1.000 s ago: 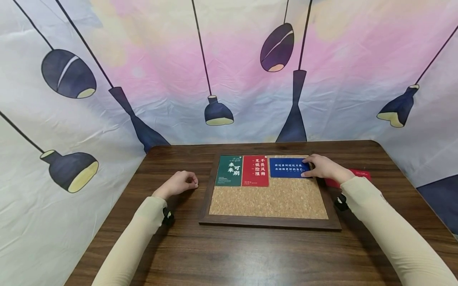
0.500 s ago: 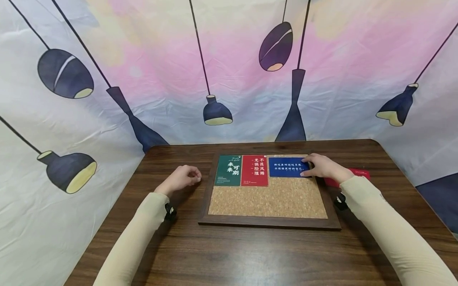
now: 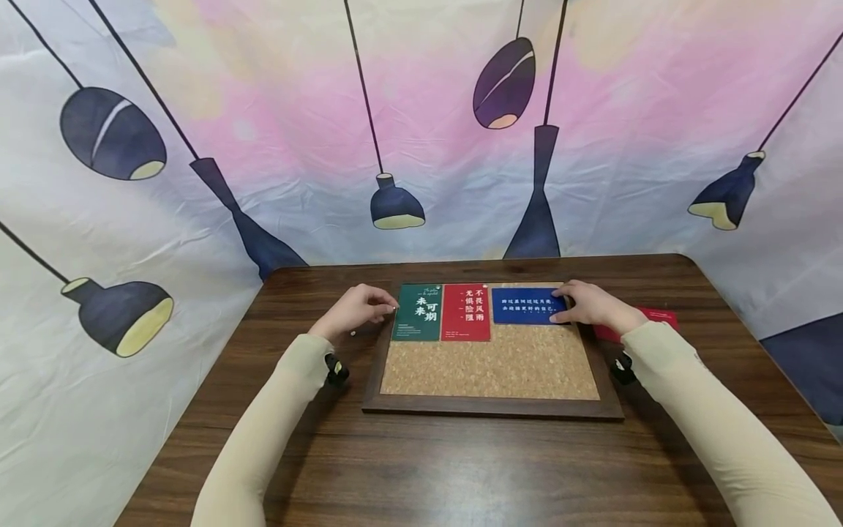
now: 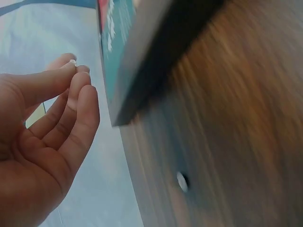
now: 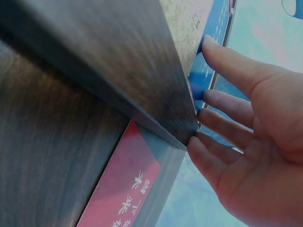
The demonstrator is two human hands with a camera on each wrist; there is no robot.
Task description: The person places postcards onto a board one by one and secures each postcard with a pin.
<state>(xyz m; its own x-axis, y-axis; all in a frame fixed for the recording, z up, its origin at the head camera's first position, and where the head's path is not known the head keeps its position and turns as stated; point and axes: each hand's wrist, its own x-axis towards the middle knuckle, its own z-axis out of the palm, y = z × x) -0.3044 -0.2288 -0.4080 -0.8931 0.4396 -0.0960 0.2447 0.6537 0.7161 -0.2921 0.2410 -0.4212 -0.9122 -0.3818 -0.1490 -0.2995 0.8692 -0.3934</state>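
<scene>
My left hand [image 3: 354, 309] is beside the left frame of a cork board [image 3: 487, 369], pinching a small white thumbtack [image 4: 73, 62] between thumb and fingertip. Flat on the board's upper right lies a blue card [image 3: 520, 313] with white writing. The thumb and fingers of my right hand [image 3: 601, 307] press its right end, spread apart; in the right wrist view the other fingers touch the wooden frame [image 5: 156, 90]. A green card [image 3: 408, 329] and a red card [image 3: 454, 326] sit side by side at the upper left, each with a small white tack near its top right corner.
Another white tack [image 4: 182, 181] lies on the brown wooden table [image 3: 421, 468], left of the board. A second red card [image 5: 120, 179] rests on the table to the right, partly behind my right hand. A cloth printed with lamps [image 3: 296, 146] hangs behind the table.
My left hand has moved right and away from me, reaching the board's left edge and uncovering a tack on the table. My right hand stays on the blue card. The view shifts slightly.
</scene>
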